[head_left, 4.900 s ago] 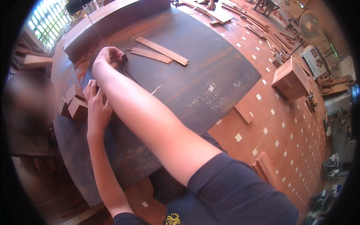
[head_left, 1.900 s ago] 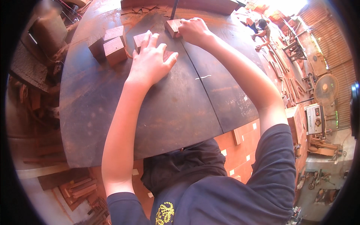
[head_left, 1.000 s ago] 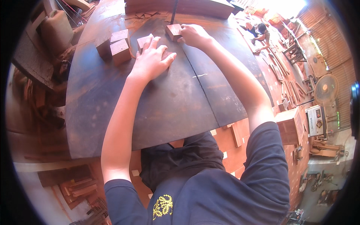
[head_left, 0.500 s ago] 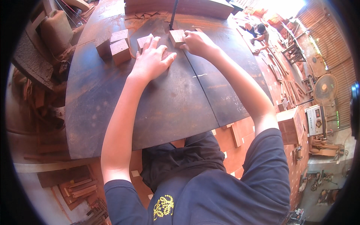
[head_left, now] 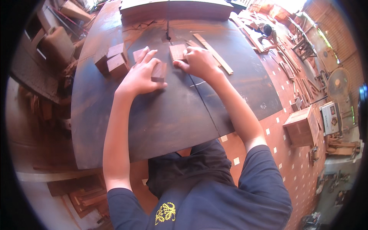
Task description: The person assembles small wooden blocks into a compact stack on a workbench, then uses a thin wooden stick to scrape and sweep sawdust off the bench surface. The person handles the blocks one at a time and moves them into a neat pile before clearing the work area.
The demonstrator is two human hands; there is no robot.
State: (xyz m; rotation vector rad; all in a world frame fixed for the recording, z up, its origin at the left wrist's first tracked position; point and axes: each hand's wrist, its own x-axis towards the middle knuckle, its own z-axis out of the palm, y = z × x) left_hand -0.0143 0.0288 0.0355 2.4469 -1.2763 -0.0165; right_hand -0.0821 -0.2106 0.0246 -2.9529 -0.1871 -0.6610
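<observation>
My left hand [head_left: 141,75] is closed around a small reddish-brown wood block [head_left: 159,72], its thumb on the near side. Its fingertips reach over a second wood block [head_left: 138,56], partly hidden behind them. Beside the dark slot in the dark tabletop, my right hand [head_left: 200,61] grips another wood block [head_left: 177,52] between thumb and bent fingers. A thin upright saw blade [head_left: 168,31] rises from the slot just beyond that block. To the left sit several more wood blocks [head_left: 117,63] pushed together.
Thin wood strips [head_left: 214,53] lie right of my right hand. A long wooden piece [head_left: 176,13] spans the table's far side, with offcuts before it. On the right are a wooden box [head_left: 303,127], a fan [head_left: 339,83] and a crouching person [head_left: 268,36]. A plastic jug [head_left: 57,44] stands left.
My left hand has drawn nearer and left, and its block now shows between fingers and thumb. My right hand keeps its block near the blade. Wood strips beyond it have come into fuller view.
</observation>
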